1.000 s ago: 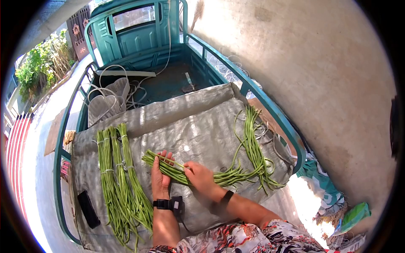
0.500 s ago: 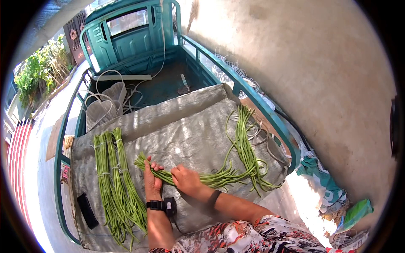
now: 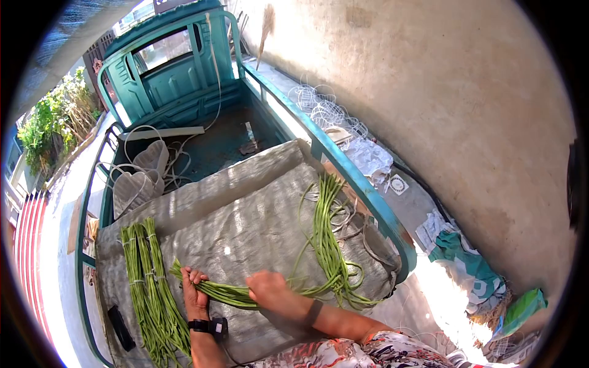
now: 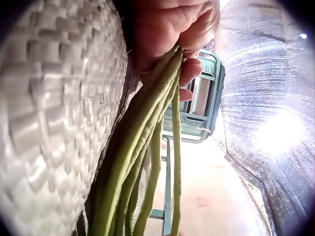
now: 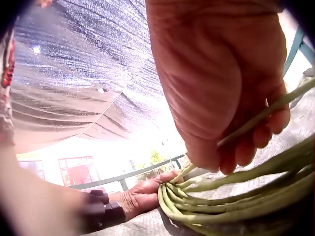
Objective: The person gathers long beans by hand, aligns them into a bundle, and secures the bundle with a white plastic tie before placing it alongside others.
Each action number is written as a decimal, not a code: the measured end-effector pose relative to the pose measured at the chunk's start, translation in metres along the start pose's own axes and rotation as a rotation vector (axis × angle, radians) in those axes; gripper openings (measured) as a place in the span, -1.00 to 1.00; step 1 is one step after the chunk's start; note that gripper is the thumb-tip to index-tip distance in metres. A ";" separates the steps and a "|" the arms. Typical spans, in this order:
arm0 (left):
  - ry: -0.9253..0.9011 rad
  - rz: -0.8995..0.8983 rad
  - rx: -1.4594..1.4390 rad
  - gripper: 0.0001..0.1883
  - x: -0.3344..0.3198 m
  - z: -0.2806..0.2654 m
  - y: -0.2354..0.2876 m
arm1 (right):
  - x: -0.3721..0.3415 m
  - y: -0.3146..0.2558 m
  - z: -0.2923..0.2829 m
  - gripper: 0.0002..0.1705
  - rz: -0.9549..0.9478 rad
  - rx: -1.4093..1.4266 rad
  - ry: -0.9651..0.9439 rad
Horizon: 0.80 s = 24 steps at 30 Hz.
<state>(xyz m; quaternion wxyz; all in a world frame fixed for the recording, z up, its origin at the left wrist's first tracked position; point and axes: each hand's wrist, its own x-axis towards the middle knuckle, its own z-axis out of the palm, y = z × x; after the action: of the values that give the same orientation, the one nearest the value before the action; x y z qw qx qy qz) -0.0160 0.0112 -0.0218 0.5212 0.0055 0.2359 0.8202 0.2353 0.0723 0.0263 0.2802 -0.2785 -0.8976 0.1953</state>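
My left hand grips a bunch of long green beans near its left end, thumb and fingers wrapped round it. In the left wrist view, several beans run down from that hand. My right hand is over the bunch, a little to the right. The right wrist view shows its curled fingers holding a single long bean, with the rest of the bunch below. Further right lies a loose pile of long beans, which the bunch's tails overlap.
Tied bundles of long beans lie on the grey woven sheet at left, beside a black phone-like object. Teal cart rails run along the sides. White baskets stand in the cart bed, beyond the sheet.
Both hands and the bunch appear lower and further left in the head view, which has itself shifted. My right hand has lifted slightly from the bunch; the left keeps its grip.
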 end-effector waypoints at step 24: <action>0.036 -0.008 -0.051 -0.81 0.000 0.005 -0.001 | 0.017 0.107 -0.034 -0.56 0.442 -0.142 0.056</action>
<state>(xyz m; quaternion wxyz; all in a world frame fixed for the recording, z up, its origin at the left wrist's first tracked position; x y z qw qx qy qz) -0.0138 0.0140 -0.0176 0.5202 -0.0234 0.2242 0.8238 0.2859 0.1719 0.0045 0.2353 -0.4928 -0.8180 0.1806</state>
